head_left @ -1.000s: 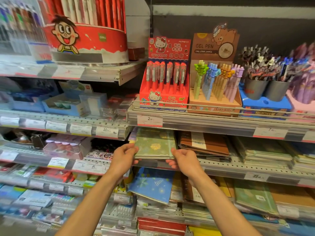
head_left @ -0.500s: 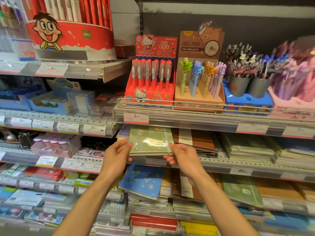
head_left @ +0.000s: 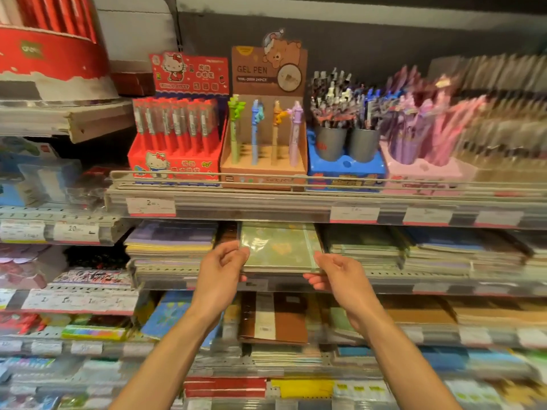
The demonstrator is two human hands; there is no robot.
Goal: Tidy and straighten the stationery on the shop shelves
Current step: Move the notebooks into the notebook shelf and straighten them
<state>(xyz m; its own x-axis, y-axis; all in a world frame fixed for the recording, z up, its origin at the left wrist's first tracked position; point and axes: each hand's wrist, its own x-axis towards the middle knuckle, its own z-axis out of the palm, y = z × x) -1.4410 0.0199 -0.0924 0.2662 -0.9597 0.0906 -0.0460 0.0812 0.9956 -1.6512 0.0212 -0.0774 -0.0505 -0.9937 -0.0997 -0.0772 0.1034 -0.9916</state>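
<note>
Since a second ago the green notebook [head_left: 279, 247] has shifted right along the middle shelf [head_left: 414, 287], from beside the purple stack to a spot over brown covers, and the view has swung with it, leaving the right side blurred. The left hand [head_left: 220, 269] holds the notebook's left edge, fingers curled round the near corner with the thumb on top. The right hand [head_left: 337, 275] pinches its right near corner, fingers curled beneath and thumb above. The notebook lies nearly flat in its clear wrapper, its near edge at the shelf lip, between a purple and yellow notebook stack [head_left: 171, 247] on the left and green and blue stacks [head_left: 367, 247] on the right. On the shelf above stand a red pen display box [head_left: 177, 143], a brown gel pen box [head_left: 265, 137] and grey pen cups [head_left: 346, 143]. Below, a brown notebook [head_left: 275, 319] lies slightly askew.
</note>
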